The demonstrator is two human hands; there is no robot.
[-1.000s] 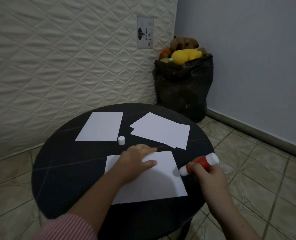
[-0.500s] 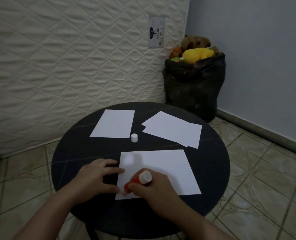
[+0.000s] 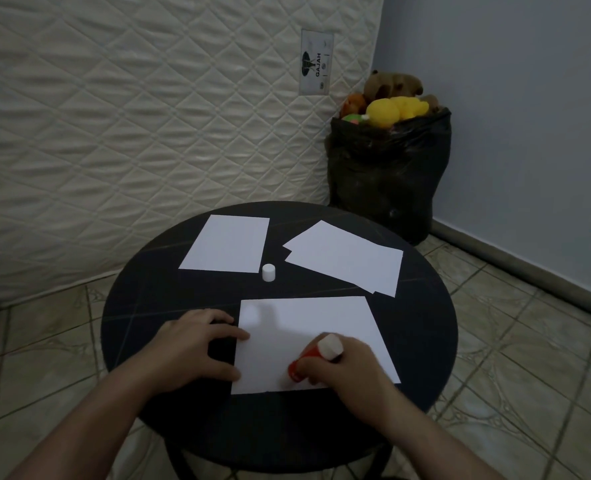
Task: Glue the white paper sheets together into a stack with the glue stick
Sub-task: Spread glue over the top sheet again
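Glue stick (image 3: 316, 358) gripped in right hand (image 3: 347, 370), tip seemingly touching paper (image 3: 308, 327)

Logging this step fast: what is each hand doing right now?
Left hand: open, fingers pressing the left edge of the near paper sheet.
Right hand: grips the glue stick, its tip down on that sheet.

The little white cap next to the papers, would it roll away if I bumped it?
Probably not at once: the cap stands upright on its flat end on the table. It looks small and light, so a bump would likely slide it or tip it. Once on its round side, it could roll toward the table's edge.
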